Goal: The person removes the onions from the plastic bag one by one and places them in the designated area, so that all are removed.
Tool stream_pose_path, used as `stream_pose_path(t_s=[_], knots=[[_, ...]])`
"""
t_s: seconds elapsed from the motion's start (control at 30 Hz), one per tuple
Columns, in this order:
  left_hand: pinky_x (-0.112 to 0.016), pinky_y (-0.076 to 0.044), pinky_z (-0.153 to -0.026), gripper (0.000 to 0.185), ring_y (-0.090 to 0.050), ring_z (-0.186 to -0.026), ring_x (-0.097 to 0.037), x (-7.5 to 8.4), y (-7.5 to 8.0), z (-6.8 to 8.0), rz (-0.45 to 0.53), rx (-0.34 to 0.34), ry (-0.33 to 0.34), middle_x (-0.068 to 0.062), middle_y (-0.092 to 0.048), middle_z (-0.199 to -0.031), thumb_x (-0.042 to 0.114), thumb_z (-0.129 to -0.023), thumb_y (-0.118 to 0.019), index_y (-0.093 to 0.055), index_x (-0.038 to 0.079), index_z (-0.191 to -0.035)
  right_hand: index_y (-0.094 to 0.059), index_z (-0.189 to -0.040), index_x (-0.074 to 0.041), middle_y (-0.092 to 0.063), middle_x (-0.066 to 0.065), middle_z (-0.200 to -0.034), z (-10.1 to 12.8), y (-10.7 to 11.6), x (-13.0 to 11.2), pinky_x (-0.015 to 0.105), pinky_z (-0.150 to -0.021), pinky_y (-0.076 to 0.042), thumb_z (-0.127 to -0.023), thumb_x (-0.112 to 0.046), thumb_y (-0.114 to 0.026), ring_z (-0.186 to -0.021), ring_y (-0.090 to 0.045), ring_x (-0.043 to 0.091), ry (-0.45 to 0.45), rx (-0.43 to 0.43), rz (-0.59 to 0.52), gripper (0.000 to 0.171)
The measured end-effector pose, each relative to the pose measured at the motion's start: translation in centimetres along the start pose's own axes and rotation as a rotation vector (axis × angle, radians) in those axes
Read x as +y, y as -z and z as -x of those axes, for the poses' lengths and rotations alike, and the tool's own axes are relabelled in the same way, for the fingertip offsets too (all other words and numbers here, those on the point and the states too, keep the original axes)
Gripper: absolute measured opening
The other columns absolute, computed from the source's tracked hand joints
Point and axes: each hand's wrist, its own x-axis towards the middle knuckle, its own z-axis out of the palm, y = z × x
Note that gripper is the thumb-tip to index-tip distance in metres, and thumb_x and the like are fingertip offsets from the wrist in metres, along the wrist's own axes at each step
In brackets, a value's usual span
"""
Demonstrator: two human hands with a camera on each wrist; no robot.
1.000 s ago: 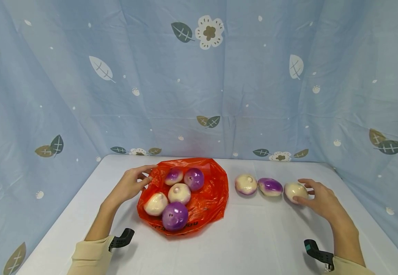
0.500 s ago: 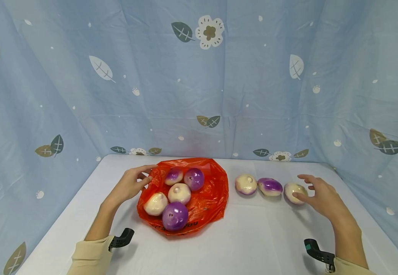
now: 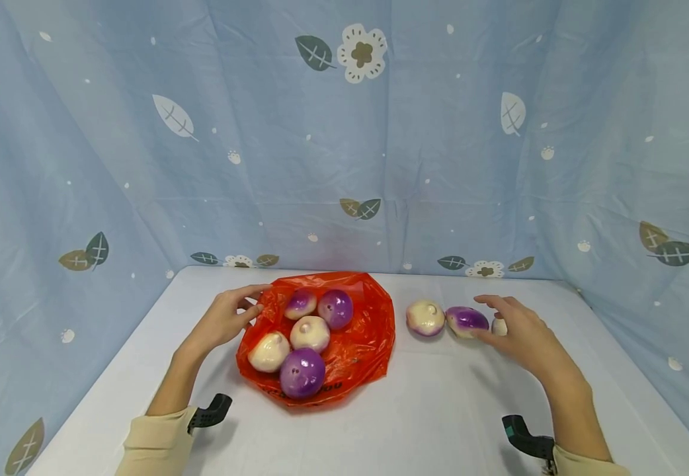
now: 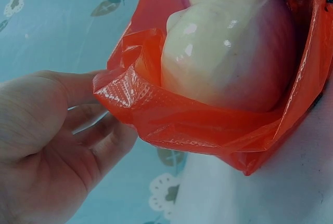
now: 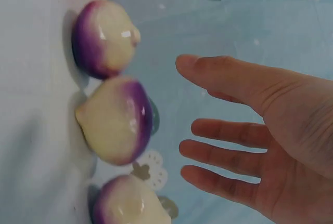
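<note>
A red plastic bag (image 3: 356, 344) lies open on the white table (image 3: 428, 410), with several purple-and-white turnips (image 3: 303, 372) inside. My left hand (image 3: 253, 302) pinches the bag's left rim (image 4: 122, 91); a pale turnip (image 4: 229, 63) bulges just behind that rim. Three more turnips lie in a row right of the bag: the left one (image 3: 425, 317), the middle one (image 3: 467, 320) and the right one (image 3: 499, 326), mostly hidden behind my right hand (image 3: 490, 317). The right hand (image 5: 195, 125) is open with fingers spread, hovering close to the middle turnip (image 5: 117, 125) without touching it.
A blue curtain with leaf and flower prints (image 3: 356, 132) closes in the table at the back and on both sides. The table's near edge runs by my sleeves. Bare tabletop shows in front of the bag and the row.
My right hand has left the rightmost turnip and moved left, opening over the middle one. The left hand and the bag have stayed put.
</note>
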Motion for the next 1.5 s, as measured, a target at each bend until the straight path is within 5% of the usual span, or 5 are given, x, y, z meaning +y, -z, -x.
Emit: stream_pose_path(t_s=[0.67,1.2,1.5], knots=[[-0.022,-0.057,-0.06,0.043,-0.068,-0.083,-0.02,0.0,0.0,-0.1,-0.004,0.001,-0.009,-0.019,-0.067,-0.114,0.003,-0.095,-0.059,-0.056,0.009,-0.138,-0.059,-0.13,-0.014,-0.064,0.016,-0.124,-0.7,-4.0,-4.5,0.056,-0.093,-0.052,-0.082,-0.03,-0.078,-0.114,-0.063,0.037,0.2,0.002,-0.01,0.054],[-0.023,-0.057,-0.06,0.044,-0.068,-0.082,-0.02,0.1,0.0,0.0,-0.004,0.001,-0.008,-0.02,-0.067,-0.116,0.002,-0.094,-0.06,-0.056,0.009,-0.138,-0.06,-0.131,-0.018,-0.056,0.015,-0.14,-0.8,-5.4,-6.9,0.066,-0.097,-0.046,-0.084,-0.036,-0.076,-0.133,-0.047,0.046,0.192,-0.094,-0.023,0.052],[-0.021,-0.057,-0.061,0.044,-0.069,-0.085,-0.022,0.1,0.1,0.1,-0.013,0.001,0.004,-0.02,-0.067,-0.116,0.002,-0.095,-0.06,-0.056,0.01,-0.138,-0.06,-0.131,-0.023,-0.056,0.01,-0.14,-0.4,-5.4,-8.4,0.063,-0.101,-0.045,-0.082,-0.038,-0.077,-0.128,-0.055,0.033,0.232,-0.093,-0.038,0.054]])
